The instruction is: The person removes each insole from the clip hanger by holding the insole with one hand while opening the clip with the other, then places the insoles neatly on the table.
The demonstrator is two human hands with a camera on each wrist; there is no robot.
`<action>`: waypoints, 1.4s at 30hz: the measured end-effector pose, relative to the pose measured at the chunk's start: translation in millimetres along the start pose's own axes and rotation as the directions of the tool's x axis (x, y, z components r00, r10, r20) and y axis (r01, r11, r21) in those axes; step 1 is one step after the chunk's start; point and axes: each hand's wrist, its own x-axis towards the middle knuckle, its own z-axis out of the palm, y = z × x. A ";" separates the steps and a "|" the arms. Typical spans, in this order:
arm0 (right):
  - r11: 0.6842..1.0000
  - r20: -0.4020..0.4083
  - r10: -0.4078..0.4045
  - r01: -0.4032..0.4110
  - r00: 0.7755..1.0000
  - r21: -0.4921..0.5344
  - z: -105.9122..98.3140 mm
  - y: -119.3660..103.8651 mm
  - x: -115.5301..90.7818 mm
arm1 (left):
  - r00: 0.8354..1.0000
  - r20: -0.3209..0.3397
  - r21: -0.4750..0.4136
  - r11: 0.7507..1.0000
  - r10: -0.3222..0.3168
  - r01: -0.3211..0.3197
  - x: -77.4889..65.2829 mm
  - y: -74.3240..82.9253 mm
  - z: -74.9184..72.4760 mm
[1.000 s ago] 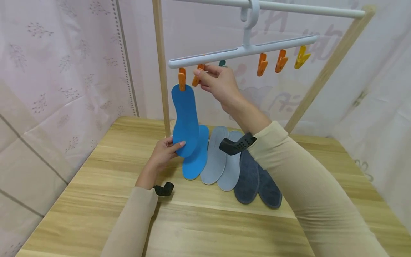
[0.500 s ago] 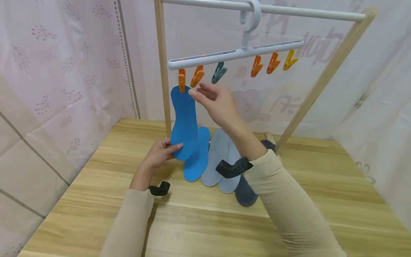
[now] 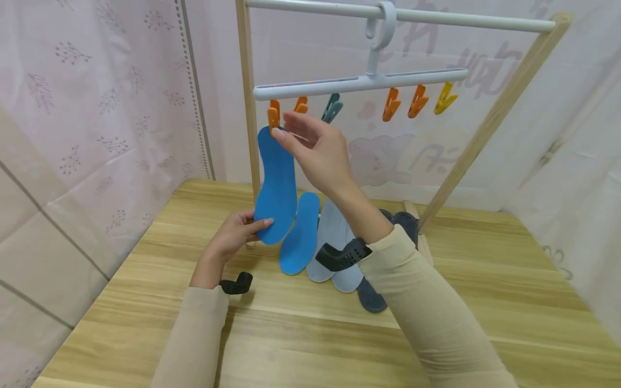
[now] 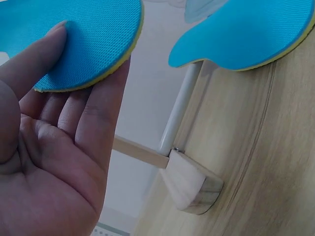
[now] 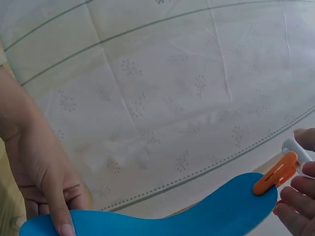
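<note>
A blue insole hangs by its narrow end from an orange clothespin at the left end of a white clip hanger. My left hand pinches its lower, wider end, thumb in front and fingers behind; the left wrist view shows a yellow underside along its edge. Up beside that clothespin is my right hand, thumb tip close to the clip's bottom and fingers loosely bent. In the right wrist view, the right fingers stand apart from the thumb, near the orange clothespin without gripping it.
Beneath lie a second blue insole, grey insoles and dark insoles on the wooden table. More clothespins hang along the hanger, including a green one and a yellow one. A wooden post supports the rack's right side.
My right hand has let go of the second orange clothespin and moved left and down to the first one. The left hand keeps hold of the insole, shifting slightly down and left.
</note>
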 end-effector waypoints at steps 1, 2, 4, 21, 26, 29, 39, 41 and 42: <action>1.000 -0.005 0.003 -0.003 1.000 -0.001 1.2 -0.7 1.5 | 1.000 -0.001 -0.004 1.000 -0.004 0.004 0.0 -0.6 -1.1; 1.000 -0.010 0.009 -0.009 1.000 -0.005 2.1 -1.4 2.8 | 1.000 -0.001 -0.006 1.000 -0.007 0.007 0.0 -1.1 -2.1; 0.999 -0.019 0.028 -0.029 0.999 -0.028 3.3 -2.6 4.5 | 1.000 0.006 0.001 1.000 -0.005 0.005 -0.2 -2.0 -4.2; 0.969 -0.019 0.176 -0.176 0.984 -0.173 4.2 -7.6 13.1 | 1.000 0.003 0.040 0.999 -0.028 0.028 -5.3 4.6 -10.6; 0.965 -0.032 0.173 -0.176 0.984 -0.195 3.2 -7.7 16.8 | 1.000 0.009 0.047 0.999 -0.015 0.015 -6.4 5.2 -11.5; 0.961 -0.038 0.170 -0.174 0.985 -0.213 2.7 -8.0 19.2 | 1.000 0.009 0.058 0.998 -0.011 0.010 -6.6 5.0 -11.8; 0.946 -0.036 0.147 -0.151 0.989 -0.286 3.6 -7.6 27.2 | 1.000 0.005 0.071 0.997 -0.022 0.022 -6.9 5.9 -10.3; 0.948 -0.033 0.151 -0.154 0.988 -0.280 4.1 -7.2 28.2 | 1.000 0.004 0.067 0.997 -0.027 0.027 -6.7 6.2 -9.8; 0.949 -0.029 0.153 -0.155 0.988 -0.274 4.4 -6.9 28.6 | 1.000 0.004 0.065 0.997 -0.029 0.029 -6.5 6.3 -9.6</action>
